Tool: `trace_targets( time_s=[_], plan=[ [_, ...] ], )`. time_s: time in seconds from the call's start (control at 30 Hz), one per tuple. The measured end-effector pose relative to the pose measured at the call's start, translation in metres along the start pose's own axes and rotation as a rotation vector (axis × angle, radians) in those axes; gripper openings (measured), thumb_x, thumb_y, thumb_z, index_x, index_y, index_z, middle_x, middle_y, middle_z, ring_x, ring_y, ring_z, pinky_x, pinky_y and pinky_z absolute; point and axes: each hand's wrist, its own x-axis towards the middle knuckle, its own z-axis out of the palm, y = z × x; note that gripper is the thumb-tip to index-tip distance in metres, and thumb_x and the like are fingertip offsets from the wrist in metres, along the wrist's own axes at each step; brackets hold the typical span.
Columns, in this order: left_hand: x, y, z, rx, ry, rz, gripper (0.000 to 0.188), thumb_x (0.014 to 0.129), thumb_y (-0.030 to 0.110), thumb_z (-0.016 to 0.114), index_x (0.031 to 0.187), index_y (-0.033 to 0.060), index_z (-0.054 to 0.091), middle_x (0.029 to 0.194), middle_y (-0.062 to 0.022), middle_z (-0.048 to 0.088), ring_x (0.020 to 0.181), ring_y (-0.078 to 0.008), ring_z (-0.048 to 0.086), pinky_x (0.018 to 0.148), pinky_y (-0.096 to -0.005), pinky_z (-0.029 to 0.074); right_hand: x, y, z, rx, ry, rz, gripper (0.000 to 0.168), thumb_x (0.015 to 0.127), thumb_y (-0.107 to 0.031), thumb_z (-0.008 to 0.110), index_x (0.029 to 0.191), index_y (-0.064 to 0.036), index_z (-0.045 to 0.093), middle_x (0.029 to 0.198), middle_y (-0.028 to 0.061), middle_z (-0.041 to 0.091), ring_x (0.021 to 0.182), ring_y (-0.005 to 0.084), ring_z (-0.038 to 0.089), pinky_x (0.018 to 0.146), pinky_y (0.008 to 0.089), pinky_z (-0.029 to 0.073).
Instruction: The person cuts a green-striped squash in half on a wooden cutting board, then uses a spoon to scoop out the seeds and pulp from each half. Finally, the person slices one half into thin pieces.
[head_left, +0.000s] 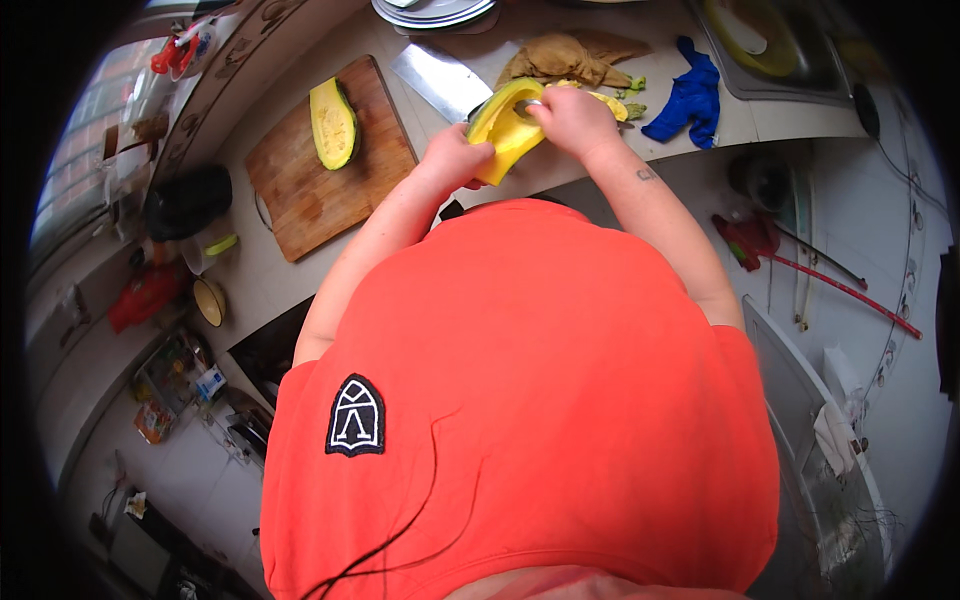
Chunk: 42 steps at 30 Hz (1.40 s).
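My left hand (457, 159) grips the near end of a halved yellow-fleshed squash (510, 142) with green skin, its hollow facing up. In my right hand (574, 120) is a metal spoon (529, 107), its bowl inside the hollow; the handle is hidden by my fingers. Another squash half (332, 129) lies cut side up on a wooden cutting board (300, 199) to the left. A broad-bladed cleaver (441, 81) rests on the counter behind my left hand. Beyond my right hand, yellow pulp and green stem pieces (631, 111) lie beside a brown cloth (566, 60).
Stacked plates (435, 13) stand at the back. A blue cloth (688, 97) lies right of the scraps, near the sink (817, 79). A small yellow bowl (209, 301) and a black object (191, 202) are at the left. The counter's front edge (720, 145) runs close to my forearms.
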Motion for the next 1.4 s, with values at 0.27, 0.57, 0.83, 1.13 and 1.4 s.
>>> trace_targets(
  time_s=[0.27,0.57,0.83,1.13,1.4],
  plan=[
    [0.008,-0.013,0.004,0.189,0.039,-0.004,0.040,0.084,0.018,0.059,0.118,-0.0035,0.057,0.093,-0.0163,0.069,0.069,-0.0211,0.069,0.063,-0.0315,0.056,0.011,0.034,-0.010,-0.083,-0.111,0.117,0.035,0.090,-0.040,0.060,0.094,-0.007,0.070,0.094,0.0145,0.071,0.089,0.0351,0.067,0.077,0.0465,0.053],
    [0.004,-0.001,-0.004,-0.107,-0.064,-0.114,0.043,0.090,0.019,0.057,0.124,-0.0048,0.051,0.102,-0.0154,0.065,0.073,-0.0238,0.069,0.065,-0.0340,0.059,0.010,0.040,-0.003,0.347,0.073,-0.108,0.013,0.083,-0.011,0.063,0.095,-0.009,0.068,0.090,0.0119,0.065,0.084,0.0318,0.064,0.076,0.0403,0.052],
    [0.017,-0.011,0.001,-0.067,-0.069,-0.114,0.042,0.088,0.018,0.056,0.124,-0.0028,0.051,0.099,-0.0149,0.066,0.074,-0.0244,0.070,0.068,-0.0340,0.059,0.017,0.036,0.022,-0.016,0.276,-0.244,0.006,0.084,-0.011,0.062,0.089,-0.009,0.064,0.088,0.0084,0.061,0.083,0.0319,0.063,0.068,0.0436,0.052],
    [0.014,-0.009,0.006,0.066,-0.002,-0.079,0.043,0.087,0.020,0.058,0.123,-0.0028,0.052,0.097,-0.0157,0.067,0.073,-0.0232,0.070,0.067,-0.0335,0.058,0.020,0.026,0.018,-0.152,0.192,-0.226,0.011,0.084,-0.006,0.054,0.091,-0.008,0.063,0.095,0.0123,0.064,0.088,0.0343,0.066,0.072,0.0447,0.055],
    [0.017,-0.016,0.010,0.272,0.078,-0.017,0.046,0.083,0.024,0.060,0.120,-0.0039,0.055,0.105,-0.0211,0.068,0.096,-0.0319,0.067,0.083,-0.0392,0.052,0.031,0.018,0.018,-0.126,-0.130,0.054,0.020,0.085,-0.009,0.053,0.098,-0.005,0.068,0.102,0.0178,0.069,0.100,0.0359,0.066,0.085,0.0461,0.053]
  ],
)
